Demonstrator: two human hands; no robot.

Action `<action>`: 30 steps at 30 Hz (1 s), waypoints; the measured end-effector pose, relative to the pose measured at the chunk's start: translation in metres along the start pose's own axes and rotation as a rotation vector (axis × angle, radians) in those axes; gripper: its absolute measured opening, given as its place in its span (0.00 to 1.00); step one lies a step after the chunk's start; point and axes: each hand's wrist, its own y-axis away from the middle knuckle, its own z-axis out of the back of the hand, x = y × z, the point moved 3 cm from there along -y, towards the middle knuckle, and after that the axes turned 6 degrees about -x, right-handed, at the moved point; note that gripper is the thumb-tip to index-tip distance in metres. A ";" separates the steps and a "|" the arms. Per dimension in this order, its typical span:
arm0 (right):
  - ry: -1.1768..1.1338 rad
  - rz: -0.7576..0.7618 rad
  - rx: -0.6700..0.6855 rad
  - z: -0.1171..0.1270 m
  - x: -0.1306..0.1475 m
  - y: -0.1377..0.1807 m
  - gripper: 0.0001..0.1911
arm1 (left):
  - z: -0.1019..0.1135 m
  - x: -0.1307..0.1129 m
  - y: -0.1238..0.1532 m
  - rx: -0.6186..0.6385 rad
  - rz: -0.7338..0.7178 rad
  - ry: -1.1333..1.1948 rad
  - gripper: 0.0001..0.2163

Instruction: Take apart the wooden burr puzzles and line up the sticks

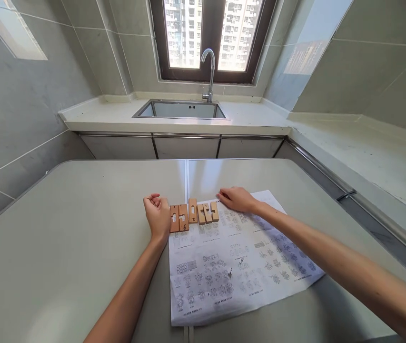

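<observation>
Several notched wooden puzzle pieces stand side by side in a row along the top left of a printed paper sheet [217, 257]. Two darker brown pieces [183, 224] are at the row's left end, with small marks on them. A slotted piece [193, 216] sits slightly farther away in the middle. Three lighter pieces [202, 220] with side notches follow on the right. My left hand [157, 214] rests beside the leftmost piece, fingers curled in, nothing visible in them. On the sheet's far edge my right hand [236, 197] lies palm down, fingers low, right of the row.
The pale table [81, 247] has a seam down its middle. Beyond it, a white counter [252, 112] holds a sink [184, 109] with a chrome faucet [210, 71] under a window. Another counter [374, 152] runs along the right, and a tiled wall [20, 105] borders the left.
</observation>
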 end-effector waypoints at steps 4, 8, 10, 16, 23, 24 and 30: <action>0.079 0.026 -0.069 -0.012 -0.001 0.005 0.19 | 0.000 0.000 -0.002 0.015 0.006 0.036 0.12; 0.110 0.065 -0.112 -0.018 -0.001 0.008 0.19 | -0.001 0.001 0.000 0.070 0.010 0.062 0.19; 0.117 0.079 -0.136 -0.019 -0.001 0.009 0.20 | -0.001 0.001 0.002 0.123 0.023 0.071 0.22; 0.123 0.118 -0.210 -0.021 -0.001 0.012 0.20 | -0.002 0.001 0.004 0.160 0.054 0.122 0.26; 0.133 0.169 -0.287 -0.023 -0.002 0.011 0.20 | -0.001 0.000 0.003 0.163 0.102 0.199 0.25; 0.135 0.177 -0.294 -0.024 -0.002 0.011 0.20 | -0.001 0.000 0.003 0.165 0.111 0.208 0.25; 0.159 0.248 -0.305 -0.025 -0.004 0.014 0.21 | 0.002 -0.003 0.004 0.150 0.142 0.243 0.24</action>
